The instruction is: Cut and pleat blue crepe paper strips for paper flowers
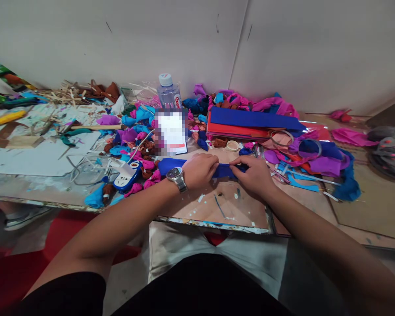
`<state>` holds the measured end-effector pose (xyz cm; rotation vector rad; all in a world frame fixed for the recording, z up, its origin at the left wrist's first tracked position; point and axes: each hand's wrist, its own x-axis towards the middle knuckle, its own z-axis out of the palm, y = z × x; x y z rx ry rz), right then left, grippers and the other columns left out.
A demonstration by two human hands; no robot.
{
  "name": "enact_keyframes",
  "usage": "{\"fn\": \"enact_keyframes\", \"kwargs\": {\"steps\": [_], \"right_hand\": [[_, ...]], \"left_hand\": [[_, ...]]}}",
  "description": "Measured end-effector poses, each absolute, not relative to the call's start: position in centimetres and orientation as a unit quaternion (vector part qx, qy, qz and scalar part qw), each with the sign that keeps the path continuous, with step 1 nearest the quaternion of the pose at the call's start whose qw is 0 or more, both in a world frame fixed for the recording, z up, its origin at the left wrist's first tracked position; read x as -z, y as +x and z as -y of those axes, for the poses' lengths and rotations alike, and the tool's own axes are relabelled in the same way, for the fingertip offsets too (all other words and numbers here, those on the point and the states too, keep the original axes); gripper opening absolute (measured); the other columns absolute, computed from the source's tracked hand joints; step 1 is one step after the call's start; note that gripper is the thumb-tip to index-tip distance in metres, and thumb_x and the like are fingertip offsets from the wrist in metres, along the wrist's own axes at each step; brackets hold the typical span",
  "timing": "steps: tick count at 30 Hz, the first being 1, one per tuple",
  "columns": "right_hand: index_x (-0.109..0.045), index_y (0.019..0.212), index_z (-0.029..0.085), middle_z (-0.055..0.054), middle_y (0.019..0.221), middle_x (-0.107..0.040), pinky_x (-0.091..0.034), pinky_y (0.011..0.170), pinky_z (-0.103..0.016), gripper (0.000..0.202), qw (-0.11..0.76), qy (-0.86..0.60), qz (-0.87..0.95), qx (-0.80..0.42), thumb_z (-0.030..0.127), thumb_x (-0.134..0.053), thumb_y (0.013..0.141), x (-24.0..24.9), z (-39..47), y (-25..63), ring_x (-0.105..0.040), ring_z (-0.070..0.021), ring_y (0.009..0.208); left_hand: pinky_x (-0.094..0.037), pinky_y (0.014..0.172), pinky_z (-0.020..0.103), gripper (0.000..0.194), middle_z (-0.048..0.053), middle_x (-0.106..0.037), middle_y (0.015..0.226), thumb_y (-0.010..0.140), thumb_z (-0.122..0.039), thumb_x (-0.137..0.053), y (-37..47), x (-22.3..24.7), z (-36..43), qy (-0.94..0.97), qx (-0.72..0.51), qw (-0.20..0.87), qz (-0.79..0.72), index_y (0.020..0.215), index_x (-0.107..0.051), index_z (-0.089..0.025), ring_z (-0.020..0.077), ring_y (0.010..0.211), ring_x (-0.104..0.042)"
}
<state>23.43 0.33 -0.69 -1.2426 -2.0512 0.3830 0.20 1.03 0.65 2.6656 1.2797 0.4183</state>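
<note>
A strip of dark blue crepe-like material [224, 171] lies low over the table's front part, stretched between my hands. My left hand [200, 170], with a metal watch [176, 175] at the wrist, is closed on the strip, whose left end sticks out behind the wrist. My right hand [253, 174] pinches the strip's other side between thumb and fingers. Behind my hands lies a stack of folded sheets, a blue sheet [250, 119] over a red one [237, 130]. A tape roll [232, 145] lies just beyond my fingers.
Left of my hands are a blue-and-white power strip [127, 176], a blurred-out phone [171, 131] and a plastic bottle [170, 93]. Several bunched coloured pieces surround them. More rings and scraps [329, 162] lie right. A white board [36, 153] carries wood bits and tools. A wall [171, 39] closes the back.
</note>
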Motion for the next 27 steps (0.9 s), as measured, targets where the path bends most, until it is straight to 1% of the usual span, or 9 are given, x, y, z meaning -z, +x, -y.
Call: {"fn": "enact_keyframes", "kwargs": {"steps": [5, 8, 15, 19, 22, 24, 27], "right_hand": [[-0.079, 0.089, 0.022, -0.002, 0.088, -0.082, -0.055, 0.076, -0.034, 0.01, 0.346, -0.491, 0.786, -0.147, 0.019, -0.071, 0.085, 0.53, -0.29, 23.44, -0.075, -0.0226, 0.079], [-0.079, 0.09, 0.023, -0.002, 0.089, -0.082, -0.054, 0.076, -0.035, 0.01, 0.349, -0.475, 0.795, -0.143, 0.02, -0.07, 0.087, 0.56, -0.17, 23.34, -0.075, -0.0227, 0.081], [-0.077, 0.093, 0.023, -0.003, 0.092, -0.08, -0.056, 0.079, -0.034, 0.01, 0.367, -0.423, 0.813, -0.159, 0.019, -0.069, 0.089, 0.5, 0.25, 23.01, -0.074, -0.021, 0.084], [-0.077, 0.095, 0.023, -0.003, 0.094, -0.08, -0.056, 0.082, -0.034, 0.012, 0.364, -0.403, 0.822, -0.169, 0.019, -0.067, 0.092, 0.54, 0.34, 23.03, -0.074, -0.0208, 0.086], [-0.078, 0.096, 0.023, -0.003, 0.094, -0.08, -0.057, 0.081, -0.034, 0.012, 0.366, -0.403, 0.821, -0.171, 0.019, -0.067, 0.091, 0.57, 0.37, 23.05, -0.074, -0.0208, 0.086], [-0.078, 0.096, 0.023, -0.003, 0.094, -0.08, -0.057, 0.081, -0.033, 0.012, 0.365, -0.408, 0.82, -0.168, 0.018, -0.069, 0.09, 0.54, 0.39, 23.03, -0.075, -0.0208, 0.086], [-0.078, 0.099, 0.024, -0.002, 0.097, -0.081, -0.058, 0.083, -0.034, 0.014, 0.357, -0.416, 0.819, -0.166, 0.019, -0.069, 0.09, 0.46, 0.43, 22.97, -0.076, -0.0216, 0.088]], "left_hand": [[-0.041, 0.076, 0.039, 0.036, 0.011, -0.07, 0.087, 0.107, -0.032, -0.036, 0.03, -0.61, -1.08, 0.89, -0.135, 0.049, -0.433, 0.092, -0.065, -0.017, 0.0248, 0.083, -0.063], [-0.042, 0.078, 0.039, 0.039, 0.011, -0.07, 0.09, 0.108, -0.034, -0.033, 0.04, -0.78, -0.98, 0.89, -0.146, 0.059, -0.429, 0.092, -0.065, -0.017, 0.0243, 0.086, -0.064], [-0.045, 0.085, 0.038, 0.03, 0.009, -0.073, 0.101, 0.105, -0.034, -0.041, 0.42, -0.77, -0.68, 0.894, -0.174, 0.122, -0.394, 0.108, -0.067, -0.018, 0.0237, 0.096, -0.067], [-0.045, 0.084, 0.038, 0.025, 0.008, -0.074, 0.1, 0.103, -0.032, -0.047, 0.62, -0.6, -0.6, 0.902, -0.169, 0.117, -0.381, 0.106, -0.067, -0.018, 0.024, 0.095, -0.067], [-0.045, 0.084, 0.038, 0.02, 0.007, -0.075, 0.102, 0.099, -0.028, -0.052, 0.7, -0.51, -0.64, 0.903, -0.167, 0.111, -0.38, 0.109, -0.067, -0.018, 0.0245, 0.097, -0.068], [-0.045, 0.085, 0.038, 0.021, 0.007, -0.075, 0.102, 0.1, -0.027, -0.051, 0.69, -0.47, -0.71, 0.903, -0.163, 0.109, -0.382, 0.109, -0.068, -0.018, 0.0242, 0.097, -0.068], [-0.044, 0.083, 0.037, 0.023, 0.007, -0.075, 0.098, 0.102, -0.027, -0.047, 0.62, -0.4, -0.84, 0.904, -0.158, 0.106, -0.383, 0.103, -0.069, -0.019, 0.0229, 0.093, -0.069]]}}
